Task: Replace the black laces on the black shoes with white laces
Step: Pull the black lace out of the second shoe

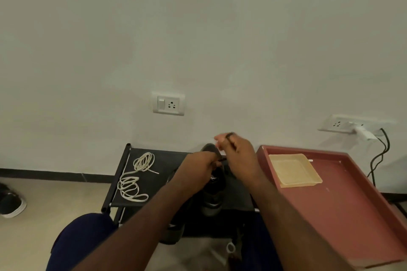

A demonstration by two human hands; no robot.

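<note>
A black shoe (213, 191) stands on a low black rack (164, 160) with its toe toward the wall. A second black shoe (175, 230) lies nearer me, partly under my left arm. My left hand (198, 166) pinches the black lace (220, 160) at the shoe's front eyelets. My right hand (239, 152) is just right of it, fingers curled on the same lace and raised above the toe. Two white laces lie on the rack's left side: one coiled lace (144, 161) and one looser lace (130, 187).
A red tray (343, 200) holding a small cream basket (294, 171) sits at the right. Wall sockets (168, 104) and a plugged charger with a black cable (378, 152) are behind. Another shoe (11, 204) lies on the floor at far left. My knee (83, 242) is below.
</note>
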